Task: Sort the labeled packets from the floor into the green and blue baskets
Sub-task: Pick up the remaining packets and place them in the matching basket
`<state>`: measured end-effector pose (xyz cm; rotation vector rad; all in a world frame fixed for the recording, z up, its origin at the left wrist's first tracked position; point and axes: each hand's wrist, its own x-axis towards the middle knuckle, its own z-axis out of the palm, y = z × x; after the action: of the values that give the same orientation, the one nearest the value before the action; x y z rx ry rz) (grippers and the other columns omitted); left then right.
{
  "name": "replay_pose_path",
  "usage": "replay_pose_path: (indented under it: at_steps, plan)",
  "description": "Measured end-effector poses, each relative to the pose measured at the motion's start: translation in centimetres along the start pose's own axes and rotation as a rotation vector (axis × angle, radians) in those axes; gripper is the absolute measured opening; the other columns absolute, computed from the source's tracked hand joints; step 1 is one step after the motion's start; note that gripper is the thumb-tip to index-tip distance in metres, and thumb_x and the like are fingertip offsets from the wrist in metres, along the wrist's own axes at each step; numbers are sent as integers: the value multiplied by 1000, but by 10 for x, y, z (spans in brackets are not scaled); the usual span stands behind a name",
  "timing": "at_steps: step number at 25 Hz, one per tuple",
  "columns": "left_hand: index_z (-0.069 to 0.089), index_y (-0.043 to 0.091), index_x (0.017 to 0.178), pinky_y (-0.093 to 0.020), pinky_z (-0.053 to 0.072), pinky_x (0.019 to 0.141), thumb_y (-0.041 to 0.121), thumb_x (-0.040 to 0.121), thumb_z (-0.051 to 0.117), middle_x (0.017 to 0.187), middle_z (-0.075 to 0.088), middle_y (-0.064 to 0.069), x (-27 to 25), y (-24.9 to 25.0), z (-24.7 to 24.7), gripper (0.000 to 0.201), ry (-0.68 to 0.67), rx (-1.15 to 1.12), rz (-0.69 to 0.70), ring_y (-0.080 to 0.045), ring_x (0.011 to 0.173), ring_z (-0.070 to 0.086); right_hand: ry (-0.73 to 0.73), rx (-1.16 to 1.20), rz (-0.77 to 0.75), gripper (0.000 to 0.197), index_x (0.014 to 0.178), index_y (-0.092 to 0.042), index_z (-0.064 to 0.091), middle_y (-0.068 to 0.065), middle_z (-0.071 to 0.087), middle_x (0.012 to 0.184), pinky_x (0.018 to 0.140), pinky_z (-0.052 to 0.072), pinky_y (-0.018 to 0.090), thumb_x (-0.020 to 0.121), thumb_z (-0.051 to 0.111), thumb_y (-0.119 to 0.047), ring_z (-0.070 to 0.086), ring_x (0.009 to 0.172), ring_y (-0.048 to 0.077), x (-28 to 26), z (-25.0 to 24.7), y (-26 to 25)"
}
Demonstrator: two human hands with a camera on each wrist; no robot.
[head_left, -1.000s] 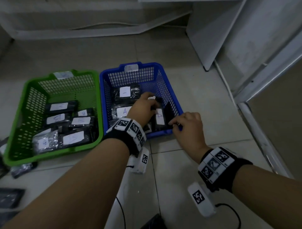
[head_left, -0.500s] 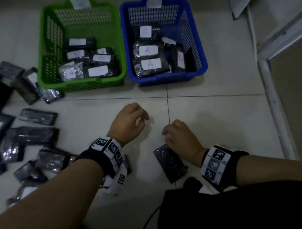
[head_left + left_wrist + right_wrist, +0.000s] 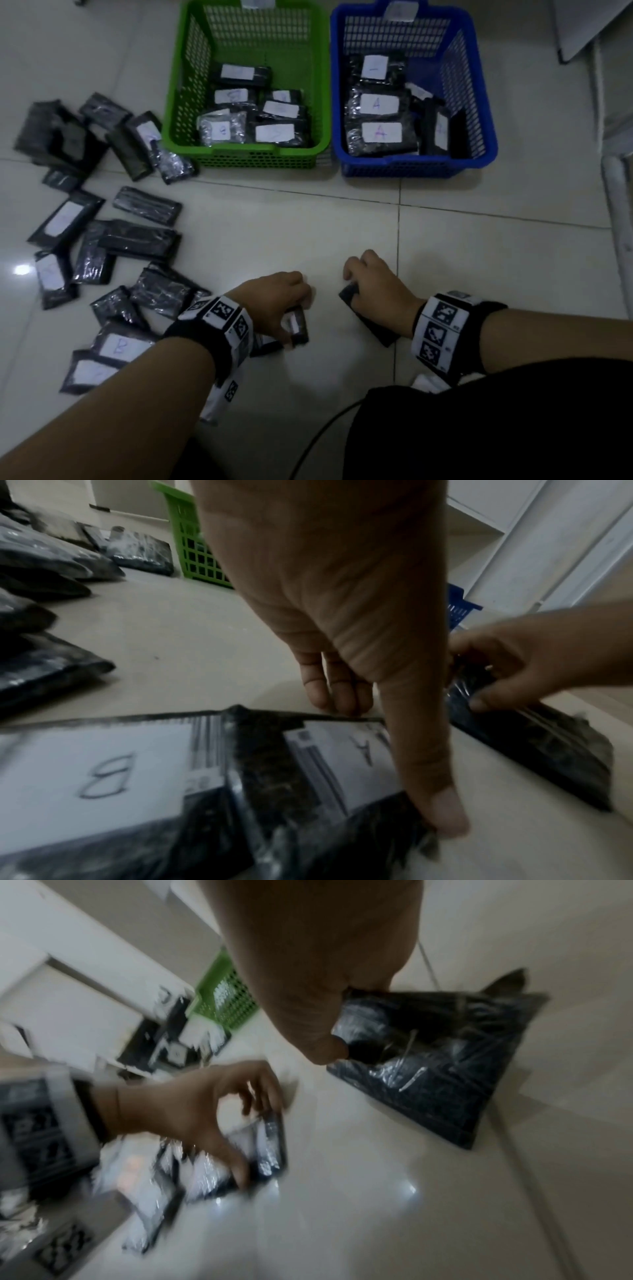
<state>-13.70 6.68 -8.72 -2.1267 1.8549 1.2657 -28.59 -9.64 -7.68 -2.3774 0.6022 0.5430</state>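
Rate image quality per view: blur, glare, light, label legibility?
Head view: dim, mild blur, a glare spot on the glossy white floor tiles; "A" labels readable in the blue plastic basket. Left wrist view: left hand fills the frame; "B" and "A" labels legible on the black plastic packets. Right wrist view: heavy motion blur, smeared left side; no label readable.

We wear a black fabric wristband (image 3: 191,337) on our bare left forearm and another black fabric wristband (image 3: 479,337) on our right, each wrapped in white square tiles printed with black coded markers (image 3: 440,329). A thin black cable (image 3: 322,431) trails beside our black trouser leg (image 3: 496,428).
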Motion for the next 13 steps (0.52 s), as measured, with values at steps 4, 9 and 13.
replay_pose_path:
  at_steps: [4,9,13]
  plan:
    - [56,21,117,-22,35,72,29,61,85,108,60,0,-1,-11,-6,63,4,-168,-106,-13,89,50,-13,145,9,38,117,-12,58,9,59,114,74,38,23,82,53,0,56,103,27,40,-32,-18]
    - [65,19,78,-16,39,59,36,66,82,73,63,6,1,-25,-43,27,306,-389,-254,-12,68,55,182,312,-7,30,104,-19,70,-1,67,105,69,40,9,81,60,-4,61,97,13,76,-58,-33]
    - [71,12,85,-32,55,75,31,75,77,82,71,-4,-10,-50,-73,23,555,-840,-355,-18,77,66,250,390,-93,26,91,-30,69,-5,69,96,78,49,21,77,65,-8,60,96,14,93,-74,-44]
